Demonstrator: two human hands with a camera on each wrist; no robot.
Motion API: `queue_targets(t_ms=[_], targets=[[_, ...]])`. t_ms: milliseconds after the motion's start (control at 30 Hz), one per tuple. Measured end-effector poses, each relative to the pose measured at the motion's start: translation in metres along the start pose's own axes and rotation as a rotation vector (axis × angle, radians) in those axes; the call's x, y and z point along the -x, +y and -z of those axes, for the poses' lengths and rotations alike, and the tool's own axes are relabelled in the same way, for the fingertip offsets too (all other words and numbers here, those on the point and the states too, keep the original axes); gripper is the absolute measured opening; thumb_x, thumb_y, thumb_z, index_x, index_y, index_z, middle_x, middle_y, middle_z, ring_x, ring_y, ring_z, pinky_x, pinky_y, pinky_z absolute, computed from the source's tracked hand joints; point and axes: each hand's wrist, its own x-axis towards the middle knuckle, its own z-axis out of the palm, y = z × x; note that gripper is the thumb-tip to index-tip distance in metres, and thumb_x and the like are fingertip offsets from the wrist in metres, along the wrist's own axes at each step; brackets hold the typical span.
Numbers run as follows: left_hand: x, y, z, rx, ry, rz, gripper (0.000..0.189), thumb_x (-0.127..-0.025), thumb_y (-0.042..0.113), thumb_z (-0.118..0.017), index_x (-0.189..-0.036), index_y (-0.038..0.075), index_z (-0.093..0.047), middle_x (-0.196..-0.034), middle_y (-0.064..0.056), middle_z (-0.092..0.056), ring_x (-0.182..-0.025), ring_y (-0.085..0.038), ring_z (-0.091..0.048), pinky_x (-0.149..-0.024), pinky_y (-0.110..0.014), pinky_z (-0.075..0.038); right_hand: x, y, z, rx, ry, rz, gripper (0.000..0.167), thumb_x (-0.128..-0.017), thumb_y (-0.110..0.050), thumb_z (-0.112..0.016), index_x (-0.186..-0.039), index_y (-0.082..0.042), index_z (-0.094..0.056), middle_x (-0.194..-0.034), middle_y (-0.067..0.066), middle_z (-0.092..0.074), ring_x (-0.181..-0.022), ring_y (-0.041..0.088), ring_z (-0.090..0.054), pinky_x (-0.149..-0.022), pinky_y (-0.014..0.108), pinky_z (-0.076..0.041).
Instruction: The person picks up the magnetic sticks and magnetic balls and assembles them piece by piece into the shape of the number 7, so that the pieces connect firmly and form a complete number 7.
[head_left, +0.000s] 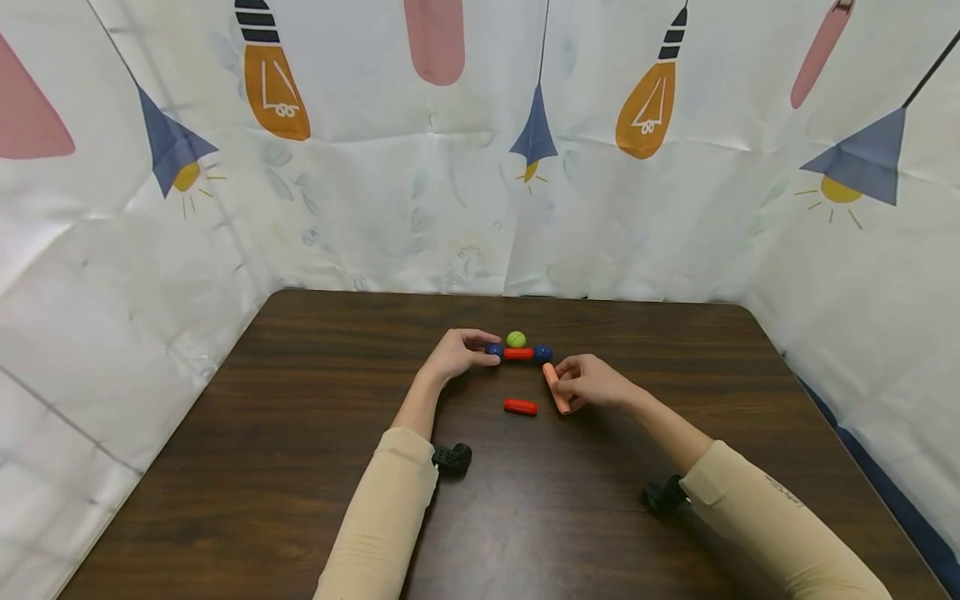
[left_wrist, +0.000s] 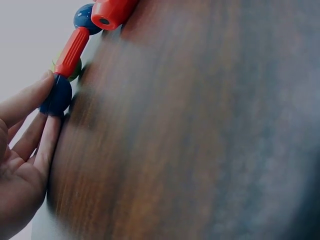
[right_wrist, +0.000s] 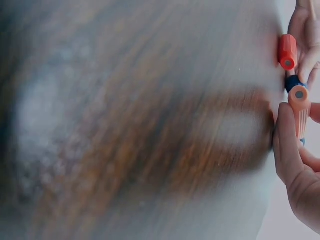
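My left hand (head_left: 459,353) pinches a dark blue ball (left_wrist: 58,96) between thumb and fingers at the left end of a red rod (head_left: 518,354). A second blue ball (head_left: 543,353) sits at that rod's right end. In my right hand (head_left: 592,382) is an orange-pink rod (head_left: 557,389), held slanted, its far end close to the right-hand blue ball; whether they touch I cannot tell. A yellow-green ball (head_left: 516,339) stands just behind the red rod. Nearer to me, between the hands, lies a loose red rod (head_left: 521,407), whose end face shows a grey disc.
The dark wooden table (head_left: 300,467) has its far edge behind the pieces. White curtains (head_left: 465,208) printed with lamps and bulbs surround it at the back and sides. Black wrist cameras (head_left: 452,459) sit at both sleeve cuffs.
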Motion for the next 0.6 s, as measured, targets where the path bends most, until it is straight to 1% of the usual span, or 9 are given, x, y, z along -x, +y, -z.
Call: queue_targets(t_ms=[233,433,600], targets=[[-0.0009,0.0027,0.0005,-0.017,-0.001,0.009,0.036,-0.086,0.013,-0.085,-0.121,0.013,-0.077,-0.122,-0.007,-0.068,-0.112,-0.026,-0.061,-0.103,-0.046,-0.046,-0.0051,-0.0008,-0.0024,-0.008,0.028,-0.012,0.040,-0.101,-0.013,-0.064,-0.130,0.014,-0.056,-0.106,0.018,-0.067,-0.080,0.022,-0.071,-0.071,0.038,-0.061],[-0.0009,0.0028,0.0002,-0.009,-0.006,-0.006,0.036,-0.087,0.012,-0.084,-0.122,0.011,-0.076,-0.120,-0.009,-0.069,-0.110,-0.027,-0.062,-0.101,-0.046,-0.047,-0.0075,-0.0034,-0.0051,-0.002,0.050,-0.018,0.039,-0.101,-0.012,-0.064,-0.129,0.014,-0.057,-0.110,0.019,-0.067,-0.082,0.021,-0.070,-0.071,0.037,-0.061],[-0.0012,0.0020,-0.0003,-0.014,-0.006,-0.009,0.036,-0.087,0.012,-0.084,-0.122,0.011,-0.076,-0.120,-0.009,-0.069,-0.110,-0.026,-0.062,-0.101,-0.046,-0.047,-0.0103,-0.0031,-0.0069,-0.010,0.068,-0.036,0.040,-0.101,-0.012,-0.065,-0.130,0.014,-0.056,-0.108,0.018,-0.067,-0.081,0.020,-0.070,-0.071,0.036,-0.061]])
